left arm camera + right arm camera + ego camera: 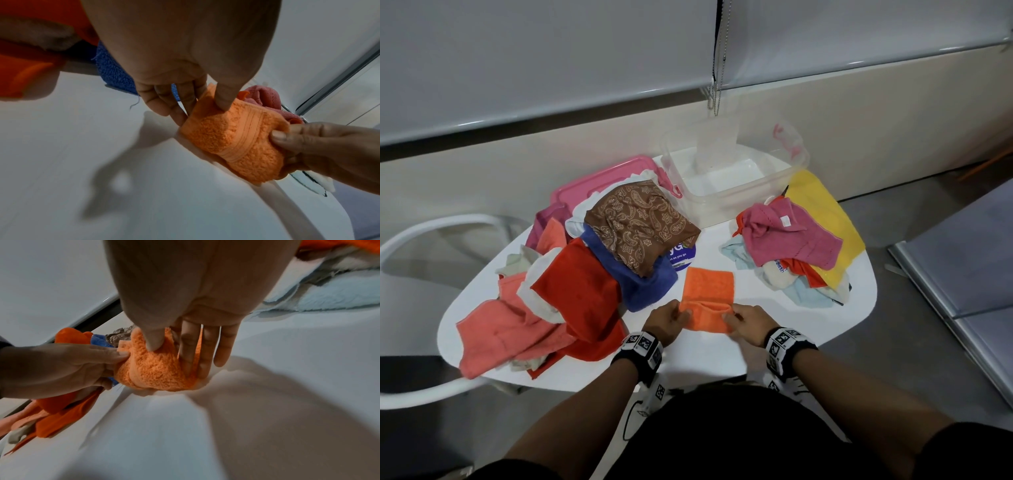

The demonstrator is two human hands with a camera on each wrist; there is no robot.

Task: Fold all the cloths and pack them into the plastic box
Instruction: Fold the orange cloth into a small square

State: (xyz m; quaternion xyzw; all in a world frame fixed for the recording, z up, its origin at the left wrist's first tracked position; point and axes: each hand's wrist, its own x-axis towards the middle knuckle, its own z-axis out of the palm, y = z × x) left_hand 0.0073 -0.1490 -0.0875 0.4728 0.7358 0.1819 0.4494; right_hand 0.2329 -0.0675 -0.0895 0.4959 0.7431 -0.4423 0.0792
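An orange terry cloth (708,294) lies on the white table (722,356) in front of me, its near edge lifted. My left hand (671,317) pinches the near left corner, thumb on top (223,100). My right hand (743,320) pinches the near right corner, thumb on top and fingers under the cloth (158,363). The clear plastic box (732,171) stands at the table's far side with no cloths in it. A heap of cloths lies on the left: red (582,291), blue (643,287), brown paisley (640,226), salmon (503,332). Another heap on the right holds a pink cloth (787,233) and a yellow one (825,212).
A pink lid (599,181) lies behind the left heap. A white chair (431,236) stands left of the table. A bead cord (717,68) hangs from the window blind over the box. A grey panel (962,267) is on the right.
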